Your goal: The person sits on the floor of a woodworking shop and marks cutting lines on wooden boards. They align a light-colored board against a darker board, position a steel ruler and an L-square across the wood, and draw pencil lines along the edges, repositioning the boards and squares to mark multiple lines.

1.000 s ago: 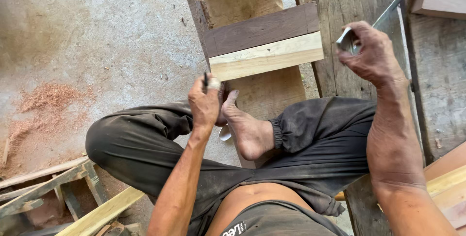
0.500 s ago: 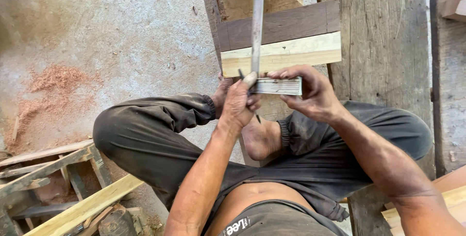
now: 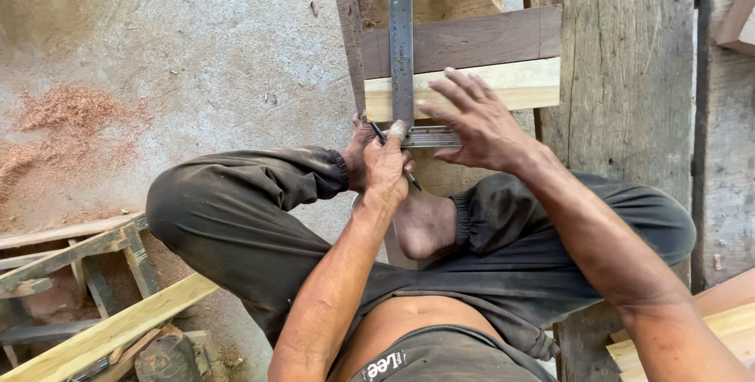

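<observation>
A steel try square [image 3: 402,52] is lying across a pale wood strip [image 3: 503,83], its blade running up over the dark board [image 3: 472,40] beyond the strip. The right hand [image 3: 476,126], fingers spread, is pressing down the square's stock just below the strip. The left hand [image 3: 385,163] is gripping a dark pencil [image 3: 393,154] beside the blade.

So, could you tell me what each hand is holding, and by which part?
The left hand grips a dark pencil around its middle. The right hand presses the metal square down at its stock.
</observation>
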